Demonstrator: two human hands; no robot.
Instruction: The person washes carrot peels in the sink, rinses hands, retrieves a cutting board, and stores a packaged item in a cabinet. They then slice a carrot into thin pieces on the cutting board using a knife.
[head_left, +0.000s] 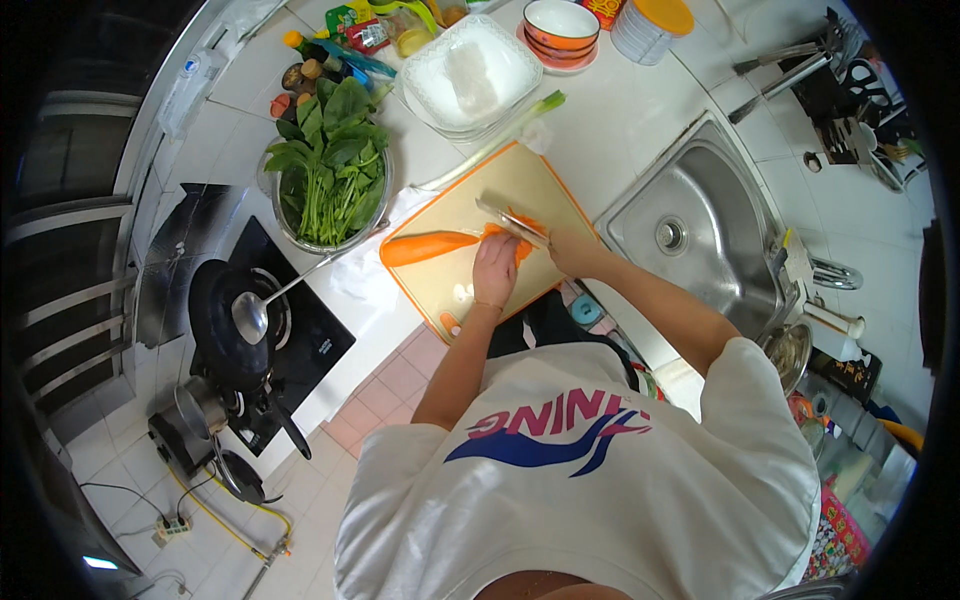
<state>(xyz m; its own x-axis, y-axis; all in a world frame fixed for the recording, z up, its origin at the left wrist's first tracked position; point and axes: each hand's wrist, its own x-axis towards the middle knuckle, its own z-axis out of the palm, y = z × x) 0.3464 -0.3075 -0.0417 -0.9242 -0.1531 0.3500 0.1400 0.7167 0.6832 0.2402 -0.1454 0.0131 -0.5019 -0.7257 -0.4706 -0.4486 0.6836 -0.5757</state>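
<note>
A cutting board (442, 202) with an orange rim lies on the worktop in front of me. My right hand (571, 253) grips a kitchen knife (510, 222), its blade pointing up and left over the board. Orange carrot slices (529, 219) lie around the blade, some on its far side. My left hand (496, 264) rests on the carrot pieces close beside the blade, fingers bent; whether it grips one is hidden. Left of it lies a large piece of carrot (427, 247). A long green onion (487, 145) lies along the board's far left edge.
A colander of leafy greens (389, 176) stands left of the board, its rim near a white cloth (367, 274). Farther left, a ladle (251, 318) rests in a black wok (210, 300) on the hob. White dishes (420, 90) stand beyond; a steel sink (705, 247) is at right.
</note>
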